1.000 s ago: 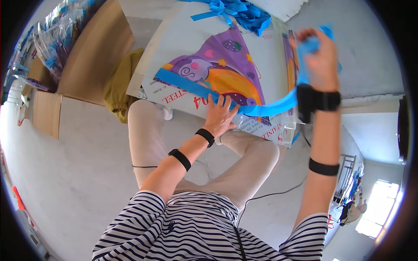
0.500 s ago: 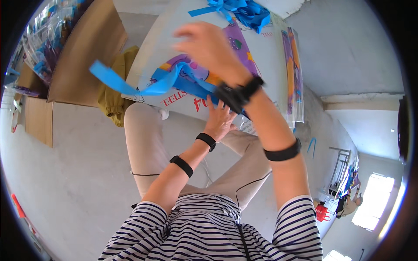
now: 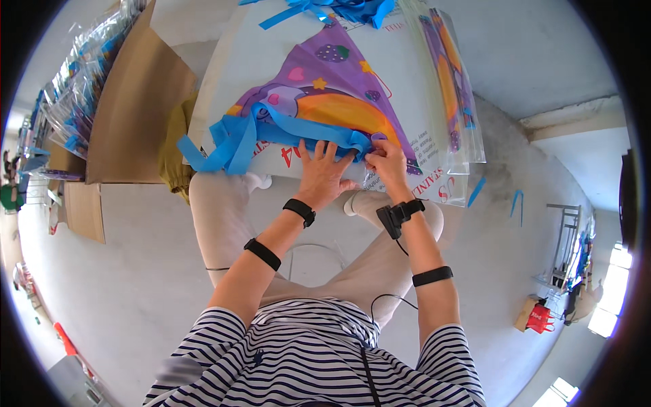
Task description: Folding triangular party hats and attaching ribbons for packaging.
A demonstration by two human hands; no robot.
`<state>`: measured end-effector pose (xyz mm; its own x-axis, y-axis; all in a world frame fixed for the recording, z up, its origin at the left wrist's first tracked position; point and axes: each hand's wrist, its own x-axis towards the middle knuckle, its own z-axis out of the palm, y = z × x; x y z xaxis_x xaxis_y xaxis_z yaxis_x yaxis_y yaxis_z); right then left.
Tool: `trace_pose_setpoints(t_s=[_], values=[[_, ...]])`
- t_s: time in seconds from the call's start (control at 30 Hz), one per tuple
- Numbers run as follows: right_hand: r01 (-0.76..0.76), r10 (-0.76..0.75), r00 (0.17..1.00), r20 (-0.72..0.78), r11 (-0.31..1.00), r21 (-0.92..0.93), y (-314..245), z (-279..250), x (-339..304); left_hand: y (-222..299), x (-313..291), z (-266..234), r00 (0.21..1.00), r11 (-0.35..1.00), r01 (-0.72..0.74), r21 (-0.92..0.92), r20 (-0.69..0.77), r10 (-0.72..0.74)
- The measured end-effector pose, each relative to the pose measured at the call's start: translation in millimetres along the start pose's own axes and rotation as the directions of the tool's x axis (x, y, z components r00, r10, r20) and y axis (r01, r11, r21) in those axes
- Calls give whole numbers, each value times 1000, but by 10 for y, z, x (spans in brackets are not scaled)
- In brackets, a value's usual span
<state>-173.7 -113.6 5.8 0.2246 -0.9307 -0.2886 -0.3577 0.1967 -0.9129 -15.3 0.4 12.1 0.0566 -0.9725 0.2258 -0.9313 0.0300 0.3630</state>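
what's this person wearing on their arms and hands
Both hands are bare, without gloves. The left hand has a black band at the wrist and a second black band further up the forearm. The right hand has a bulkier black device strapped at the wrist with a thin black cable running from it, plus a black band up the forearm. Short black-and-white striped sleeves cover the upper arms.

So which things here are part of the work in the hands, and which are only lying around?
In the work:
- purple kite
- blue ribbon laid across it
- left hand pressing the kite's lower edge
- right hand pinching the ribbon's end
- white board under the kite

Lying around:
- packed kites
- blue ribbon heap
- brown cardboard
- bagged stock
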Motion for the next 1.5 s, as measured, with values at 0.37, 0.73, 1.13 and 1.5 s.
trace_pose_setpoints(t_s=[0.37,0.73,1.13,1.5], values=[[-71,65,986,151,997,37,-32,-31,101,56,104,87,990,992,127,-25,-51,-129],[-33,18,967,255,998,54,-201,-64,110,125,162,153,972,976,218,8,-95,-216],[-34,50,881,470,998,-43,-286,-154,250,79,109,164,982,988,151,-32,-110,-154],[26,1,847,532,999,-44,-283,-160,286,55,136,148,978,985,155,-77,-126,-164]])
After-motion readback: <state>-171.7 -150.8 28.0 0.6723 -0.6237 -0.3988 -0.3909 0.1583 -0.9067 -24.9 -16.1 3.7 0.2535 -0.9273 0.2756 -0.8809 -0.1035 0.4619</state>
